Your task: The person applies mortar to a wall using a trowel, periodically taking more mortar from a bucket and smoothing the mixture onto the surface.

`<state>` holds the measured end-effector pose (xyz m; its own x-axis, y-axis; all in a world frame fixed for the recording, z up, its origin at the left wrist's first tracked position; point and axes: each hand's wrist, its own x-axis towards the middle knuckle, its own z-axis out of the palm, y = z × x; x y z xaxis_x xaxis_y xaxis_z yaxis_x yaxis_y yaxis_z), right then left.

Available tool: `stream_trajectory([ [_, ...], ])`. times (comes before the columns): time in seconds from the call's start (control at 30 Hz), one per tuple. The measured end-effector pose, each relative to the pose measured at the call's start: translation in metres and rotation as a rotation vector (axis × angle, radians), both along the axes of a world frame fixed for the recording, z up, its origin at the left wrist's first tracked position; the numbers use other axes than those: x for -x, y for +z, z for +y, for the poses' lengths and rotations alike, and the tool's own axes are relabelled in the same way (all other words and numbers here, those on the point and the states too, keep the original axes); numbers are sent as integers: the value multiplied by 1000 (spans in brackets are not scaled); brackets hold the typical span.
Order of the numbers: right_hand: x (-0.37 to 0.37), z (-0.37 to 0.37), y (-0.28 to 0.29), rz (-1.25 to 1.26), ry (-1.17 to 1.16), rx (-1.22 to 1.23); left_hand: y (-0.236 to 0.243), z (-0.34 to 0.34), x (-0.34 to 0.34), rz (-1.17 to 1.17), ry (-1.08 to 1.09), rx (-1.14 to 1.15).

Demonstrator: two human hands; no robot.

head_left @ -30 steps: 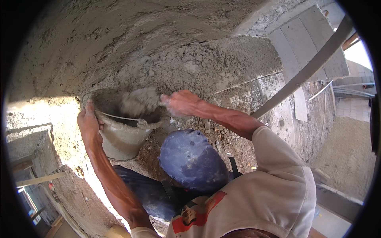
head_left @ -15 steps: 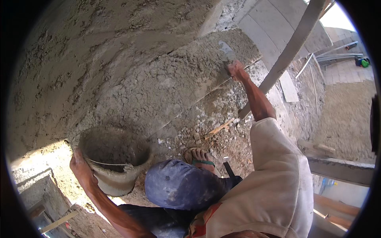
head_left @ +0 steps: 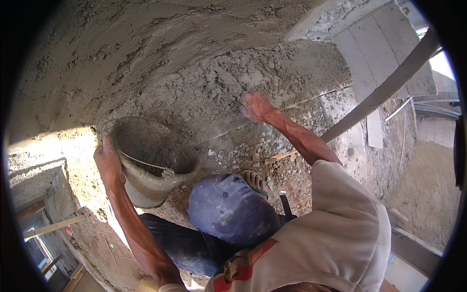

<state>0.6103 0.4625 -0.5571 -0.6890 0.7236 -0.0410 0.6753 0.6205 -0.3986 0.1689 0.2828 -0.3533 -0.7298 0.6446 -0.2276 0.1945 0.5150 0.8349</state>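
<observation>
Mortar (head_left: 160, 158) sits in the bottom of a grey, cement-caked bucket (head_left: 146, 187), which is held up close against the rough wall (head_left: 146, 63), its mouth tipped toward the plaster. The person's left hand (head_left: 108, 163) has its grip closed over the bucket's rim on the near side, fingers curled over the edge and the forearm running straight down from it. A thin wire handle lies across the bucket's open mouth.

The right hand (head_left: 257, 107) is well apart from the bucket, off to its right, pressed against the wet, lumpy coat (head_left: 272, 73) on the wall. Its fingers look spread and flat on the surface; whether anything is under the palm I cannot tell. The arm stretches up from a pale short sleeve (head_left: 340, 194).

Between the two arms is a rounded blue knee (head_left: 228, 209) in dusty work trousers, and just above it a foot in a sandal (head_left: 253, 180) rests on rubble-strewn ground (head_left: 272, 160). A taut string runs across the wall just below the right hand. A long grey plank (head_left: 389, 90) leans diagonally at the right, in front of a smooth panelled slab (head_left: 374, 39). At the lower left a window opening (head_left: 34, 228) cuts into the wall, with a pale wooden strip across it.
</observation>
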Motion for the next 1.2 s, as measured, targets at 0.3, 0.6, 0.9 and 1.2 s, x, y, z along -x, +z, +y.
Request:
stream_trajectory([
  [0.3, 117, -101, 139, 89, 95, 522, 18, -3, -5, -33, 51, 52],
  [0.6, -127, -43, 33, -98, -96, 343, 11, -6, -8, -7, -2, -28],
  [0.9, 84, -53, 27, -57, 1, 422, 8, 3, -6, 6, -11, 41],
  [1.2, 177, -115, 153, -31, 447, 318, 14, 0, 11, 13, 65, 34],
])
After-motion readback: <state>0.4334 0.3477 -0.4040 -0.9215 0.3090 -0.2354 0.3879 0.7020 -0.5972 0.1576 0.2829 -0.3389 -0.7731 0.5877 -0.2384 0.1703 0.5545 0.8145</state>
